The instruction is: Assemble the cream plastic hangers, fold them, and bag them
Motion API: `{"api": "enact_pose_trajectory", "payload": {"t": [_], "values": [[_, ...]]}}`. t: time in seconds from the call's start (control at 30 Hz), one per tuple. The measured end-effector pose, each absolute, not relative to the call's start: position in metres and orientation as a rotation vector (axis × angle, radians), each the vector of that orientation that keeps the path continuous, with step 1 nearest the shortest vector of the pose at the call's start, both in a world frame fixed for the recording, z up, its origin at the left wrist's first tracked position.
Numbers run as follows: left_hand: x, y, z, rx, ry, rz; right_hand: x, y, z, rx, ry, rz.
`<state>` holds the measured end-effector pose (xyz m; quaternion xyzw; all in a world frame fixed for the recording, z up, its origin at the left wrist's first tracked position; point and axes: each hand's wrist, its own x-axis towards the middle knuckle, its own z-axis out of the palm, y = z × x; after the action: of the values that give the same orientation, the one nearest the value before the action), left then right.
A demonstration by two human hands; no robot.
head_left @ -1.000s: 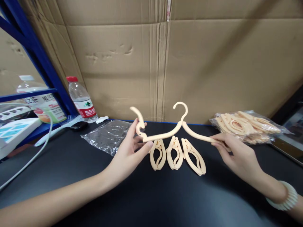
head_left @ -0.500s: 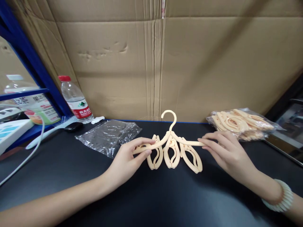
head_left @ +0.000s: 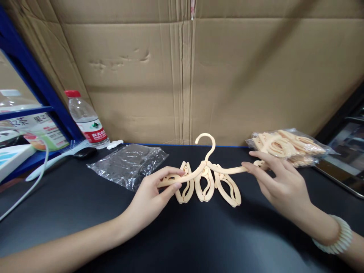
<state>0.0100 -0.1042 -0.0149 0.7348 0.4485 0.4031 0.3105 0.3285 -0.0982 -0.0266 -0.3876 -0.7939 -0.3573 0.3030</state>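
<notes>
A cream plastic folding hanger is spread above the black table, its hook pointing up. My left hand pinches its left arm between thumb and fingers. At the right arm, my right hand has a fingertip against the hanger, and the arm's end lies between its parted fingers; the hold looks loose. Just below the hanger are three folded cream hangers in a row: the left one, the middle one and the right one. The hanger partly covers their tops.
A crumpled clear plastic bag lies behind my left hand. Bagged cream hangers sit behind my right hand. A red-capped water bottle stands at back left by a blue frame, near a white cable. Cardboard walls the back.
My right hand's fingers have spread apart, showing more of the hanger's right end. The hook has shifted slightly right. My left hand keeps its pinch, and the view has swung a little.
</notes>
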Motion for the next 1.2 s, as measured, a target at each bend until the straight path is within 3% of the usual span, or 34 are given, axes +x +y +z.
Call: {"api": "enact_pose_trajectory", "payload": {"t": [0.33, 1.2], "values": [[0.01, -0.105, -0.014, 1.893, 1.182, 1.073, 0.313, -0.101, -0.033, -0.918, -2.076, -0.493], [0.01, -0.107, -0.013, 2.029, 1.24, 1.087, 0.317, -0.1, -0.034, -0.945, -2.044, -0.342]]}}
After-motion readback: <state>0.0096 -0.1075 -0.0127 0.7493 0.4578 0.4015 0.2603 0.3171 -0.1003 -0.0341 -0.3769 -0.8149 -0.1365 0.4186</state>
